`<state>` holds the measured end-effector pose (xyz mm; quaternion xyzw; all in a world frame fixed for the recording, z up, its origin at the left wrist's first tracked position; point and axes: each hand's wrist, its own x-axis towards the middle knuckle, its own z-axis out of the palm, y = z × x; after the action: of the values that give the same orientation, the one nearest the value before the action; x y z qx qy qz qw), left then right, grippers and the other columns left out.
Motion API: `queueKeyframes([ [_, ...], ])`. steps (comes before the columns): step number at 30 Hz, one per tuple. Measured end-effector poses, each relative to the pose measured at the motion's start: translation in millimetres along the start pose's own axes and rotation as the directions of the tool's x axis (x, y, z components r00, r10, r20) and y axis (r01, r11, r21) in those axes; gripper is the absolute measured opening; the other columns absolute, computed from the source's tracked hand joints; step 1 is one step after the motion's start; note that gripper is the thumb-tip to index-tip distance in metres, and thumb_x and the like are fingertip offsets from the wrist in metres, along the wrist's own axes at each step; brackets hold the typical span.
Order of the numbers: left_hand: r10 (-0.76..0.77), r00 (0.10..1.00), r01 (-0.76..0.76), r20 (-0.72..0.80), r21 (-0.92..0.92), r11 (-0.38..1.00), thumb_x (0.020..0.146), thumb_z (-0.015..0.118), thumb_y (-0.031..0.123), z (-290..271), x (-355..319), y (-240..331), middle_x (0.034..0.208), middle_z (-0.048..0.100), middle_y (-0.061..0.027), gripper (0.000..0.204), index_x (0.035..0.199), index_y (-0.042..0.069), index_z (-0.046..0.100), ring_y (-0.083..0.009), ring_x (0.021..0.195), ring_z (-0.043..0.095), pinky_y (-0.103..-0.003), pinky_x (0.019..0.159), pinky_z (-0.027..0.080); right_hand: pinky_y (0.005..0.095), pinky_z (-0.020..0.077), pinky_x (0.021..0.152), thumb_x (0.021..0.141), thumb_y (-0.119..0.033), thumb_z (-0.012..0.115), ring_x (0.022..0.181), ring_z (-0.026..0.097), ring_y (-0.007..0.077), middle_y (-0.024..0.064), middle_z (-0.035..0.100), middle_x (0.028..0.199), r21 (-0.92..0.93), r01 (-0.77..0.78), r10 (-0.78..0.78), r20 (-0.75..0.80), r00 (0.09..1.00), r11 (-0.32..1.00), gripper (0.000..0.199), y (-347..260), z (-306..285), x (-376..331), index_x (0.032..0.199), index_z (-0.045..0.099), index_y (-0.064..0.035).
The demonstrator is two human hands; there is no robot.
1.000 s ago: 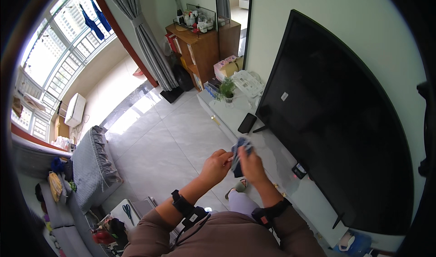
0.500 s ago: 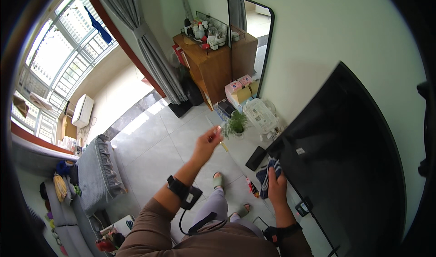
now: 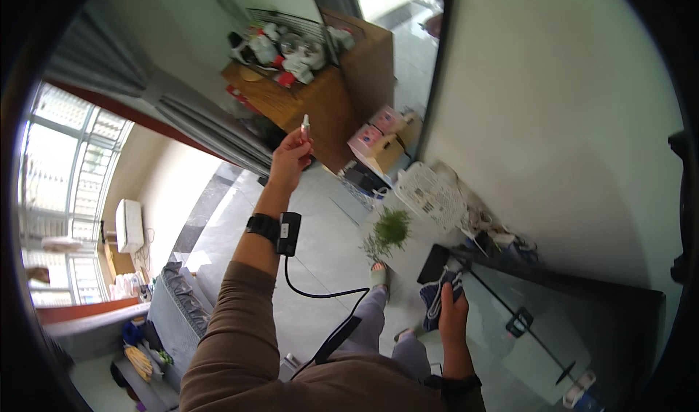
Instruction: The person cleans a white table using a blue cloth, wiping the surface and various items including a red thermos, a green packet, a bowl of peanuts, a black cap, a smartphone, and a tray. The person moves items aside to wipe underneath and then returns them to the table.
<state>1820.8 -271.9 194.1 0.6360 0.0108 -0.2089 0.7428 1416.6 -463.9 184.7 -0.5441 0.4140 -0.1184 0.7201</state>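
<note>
- Slim tube (image 3: 306,128), pinkish low down with a pale tip: it sits in the left hand (image 3: 293,157), pinched narrowly between thumb and fingers, its lower part covered by them.
- The tube's long axis runs on from the fingers toward the far side, pale tip outermost; blur makes it hard to tell whether it tilts upward or lies level.
- The left hand is the nearer of the two to the wooden cabinet (image 3: 256,86), which is beyond it on the far side. The tip points toward the cabinet front, with a gap that the view does not settle.
- On the cabinet top a wire basket (image 3: 284,17) is crowded with white, red and dark containers, farther off than the tube.
- The right hand (image 3: 454,311) is well apart, nearer the body and to the right. Its thumb and fingers are closed around a dark blue cloth bundle (image 3: 430,295) with a whitish cord.
- Just beyond that bundle lies a flat black phone-like thing (image 3: 432,264); the leafy green plant (image 3: 392,227) is farther and to the left.
- To the right of the right hand stands the dark television (image 3: 619,314).
</note>
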Motion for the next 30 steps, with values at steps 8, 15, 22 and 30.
queueKeyframes([
  [8,-0.266,0.953,0.247,0.144,0.137,0.959,0.084,0.061,0.005,33,-59,-61,0.099,0.063,0.0006,0.033,0.116,0.011,0.06,-0.009,0.083,0.056,-0.024,0.071,0.044,0.0301,0.049,0.085,0.094,-0.037,0.056,0.097,0.063,0.0188,0.0109,0.063,0.109,0.377,-0.355,0.375,0.022,0.927,0.855,0.048,18,-65,-1,0.123,0.052,0.001],
  [15,-0.391,0.885,0.36,0.254,0.159,0.919,0.083,0.065,0.011,65,-188,-104,0.098,0.063,0.001,0.03,0.113,0.009,0.061,-0.0071,0.083,0.056,-0.021,0.071,0.044,0.0342,0.0492,0.064,0.093,-0.052,0.048,0.086,0.065,0.0208,0.0053,0.067,0.097,0.545,-0.393,0.388,0.13,0.913,0.741,0.042,18,-104,-16,0.109,0.06,-0.0149],
  [22,-0.472,0.776,0.418,0.418,0.22,0.881,0.084,0.068,0.012,108,-278,-131,0.095,0.063,0.0033,0.023,0.106,0.006,0.064,-0.0054,0.084,0.054,-0.021,0.075,0.042,0.0339,0.0539,0.072,0.087,-0.03,0.061,0.076,0.066,0.0224,0.0095,0.067,0.086,0.563,-0.376,0.359,0.147,0.922,0.736,0.031,5,-165,-30,0.097,0.064,-0.0013],
  [30,-0.413,0.753,0.326,0.512,0.255,0.91,0.086,0.065,0.007,151,-314,-128,0.098,0.064,0.0011,0.022,0.108,0.003,0.064,-0.0078,0.091,0.056,-0.024,0.085,0.043,0.0214,0.0473,0.075,0.085,-0.007,0.06,0.081,0.058,0.008,0.0056,0.063,0.099,-0.169,0.016,0.012,0.162,0.987,0.986,0.035,-26,-136,-57,0.12,0.057,-0.004],
])
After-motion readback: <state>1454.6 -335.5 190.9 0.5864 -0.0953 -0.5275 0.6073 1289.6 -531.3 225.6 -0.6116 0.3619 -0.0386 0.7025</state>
